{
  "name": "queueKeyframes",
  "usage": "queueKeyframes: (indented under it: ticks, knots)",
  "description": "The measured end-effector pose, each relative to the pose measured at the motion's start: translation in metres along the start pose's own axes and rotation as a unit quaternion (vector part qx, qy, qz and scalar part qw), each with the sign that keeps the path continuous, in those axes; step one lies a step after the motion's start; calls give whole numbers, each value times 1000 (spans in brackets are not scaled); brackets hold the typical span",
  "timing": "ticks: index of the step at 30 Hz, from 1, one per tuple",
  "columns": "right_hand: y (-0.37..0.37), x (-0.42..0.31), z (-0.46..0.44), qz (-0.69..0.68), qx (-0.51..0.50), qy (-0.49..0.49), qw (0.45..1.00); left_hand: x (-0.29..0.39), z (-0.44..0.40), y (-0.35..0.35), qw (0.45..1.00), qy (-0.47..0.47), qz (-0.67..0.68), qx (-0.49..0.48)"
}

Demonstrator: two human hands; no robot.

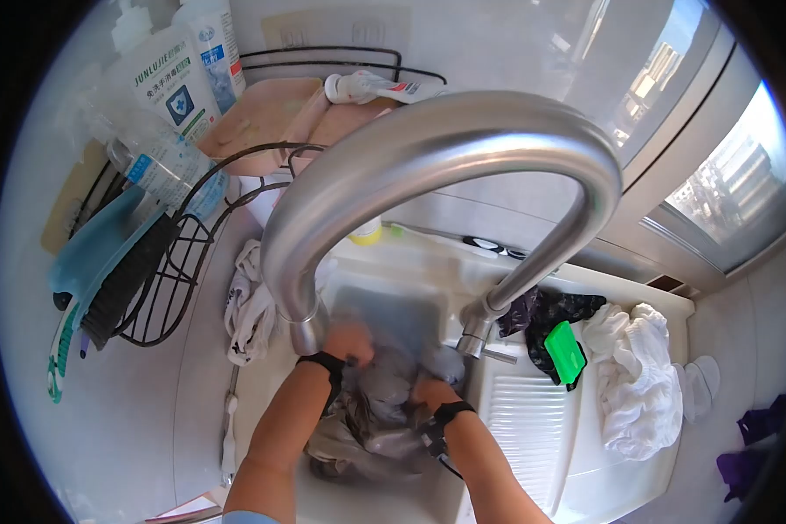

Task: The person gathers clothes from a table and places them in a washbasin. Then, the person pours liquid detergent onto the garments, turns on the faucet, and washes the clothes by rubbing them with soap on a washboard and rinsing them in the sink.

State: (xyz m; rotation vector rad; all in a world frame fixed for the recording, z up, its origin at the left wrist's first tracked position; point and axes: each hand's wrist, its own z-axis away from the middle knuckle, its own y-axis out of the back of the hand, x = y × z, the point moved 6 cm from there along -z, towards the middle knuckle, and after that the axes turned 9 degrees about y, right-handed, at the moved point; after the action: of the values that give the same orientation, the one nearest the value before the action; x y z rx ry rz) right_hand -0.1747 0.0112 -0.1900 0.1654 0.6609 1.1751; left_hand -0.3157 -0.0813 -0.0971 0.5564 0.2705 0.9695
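Grey-brown wet cloth (pixel 371 419) lies bunched in the white sink basin (pixel 450 288), under the curved metal faucet (pixel 445 131). At the basin's left side my left hand (pixel 349 341) is on the cloth's upper edge, blurred, its fingers not distinct. My right hand (pixel 430 389) is at the right side of the cloth, its fingers mostly hidden by cloth and blur. Both wrists wear black bands. Whether either hand grips the cloth cannot be made out.
Right of the basin are a ribbed washboard (pixel 524 428), a green soap case (pixel 565 353) on black cloth and white cloth (pixel 642 384). A wire rack (pixel 170 288) with bottles (pixel 170 83) and brushes (pixel 127 279) hangs at left.
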Motion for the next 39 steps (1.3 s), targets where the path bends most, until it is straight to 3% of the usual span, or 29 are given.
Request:
queueKeyframes:
  ticks: [3, 6, 8, 9, 11, 13, 15, 17, 21, 23, 24, 28, 31, 32, 35, 36, 39]
  knots:
    - [-49, 52, -65, 35, 111, 45, 992, -7, -54, 5, 959, 5, 284, 23]
    - [-26, 9, 1, 42, 184, 29, 982, 33, -5, 6, 961, 47, 165, 217]
    - [-25, -20, 51, 111, 258, -39, 959, 54, -29, -11, 986, -63, 103, 117]
    - [-32, -30, 76, 69, 257, -25, 964, 60, -40, -21, 989, -115, 68, 67]
    - [-41, -44, 116, -15, 260, 7, 966, 67, -50, -40, 992, -111, 8, 60]
    - [-69, -28, 128, -192, 339, 21, 921, 66, -60, -68, 987, -150, 29, 58]
    - [-91, -15, 135, -322, 390, 36, 862, 66, -4, -68, 968, -171, 110, 150]
    - [-103, -6, 140, -412, 421, 45, 807, 55, 53, -66, 913, -222, 272, 209]
    - [-96, -24, 110, -480, 317, 67, 815, 61, 183, -43, 832, -260, 401, 282]
    - [-90, -41, 100, -587, 362, 107, 716, 65, 233, -31, 806, -243, 426, 332]
    - [-69, -56, 124, -616, 371, 137, 681, 58, 249, -28, 782, -237, 401, 414]
    - [-6, -97, 188, -705, 317, 332, 541, 61, 340, -6, 724, -237, 481, 434]
    - [11, -119, 242, -699, 297, 412, 504, 56, 370, -3, 710, -242, 488, 446]
    - [9, -120, 245, -680, 307, 417, 520, 49, 370, -11, 705, -238, 508, 435]
    - [-4, -114, 277, -464, 413, 401, 673, 37, 366, -39, 715, -209, 539, 393]
    - [-24, -95, 242, -379, 428, 323, 754, 21, 349, -57, 729, -207, 537, 371]
    - [-60, -82, 229, -197, 369, 310, 854, 0, 292, -120, 749, -219, 502, 373]
